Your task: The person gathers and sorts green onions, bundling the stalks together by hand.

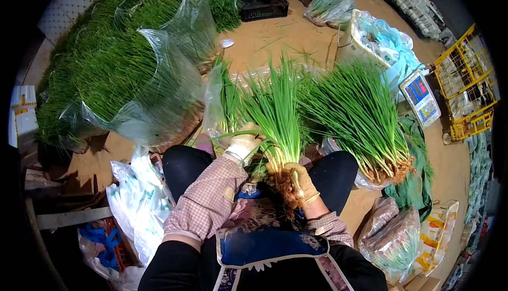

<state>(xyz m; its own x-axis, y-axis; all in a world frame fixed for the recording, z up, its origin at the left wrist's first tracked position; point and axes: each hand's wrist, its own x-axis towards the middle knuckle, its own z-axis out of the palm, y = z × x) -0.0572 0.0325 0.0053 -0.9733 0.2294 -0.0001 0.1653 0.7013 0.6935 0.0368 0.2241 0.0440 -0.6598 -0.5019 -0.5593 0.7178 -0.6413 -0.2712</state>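
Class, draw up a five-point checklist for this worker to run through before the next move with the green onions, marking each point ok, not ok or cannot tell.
1. Right hand gripping the held bunch near its root end: ok.
2. Left hand firmly holding any leaves: cannot tell; its grasp is partly hidden.
3. Held bunch's roots tidy: not ok; they look brown and tangled.
4. Larger bunch lying with its roots gathered at one end: ok.
5. Scale display readable: cannot tell; it is lit, but the digits are too small.
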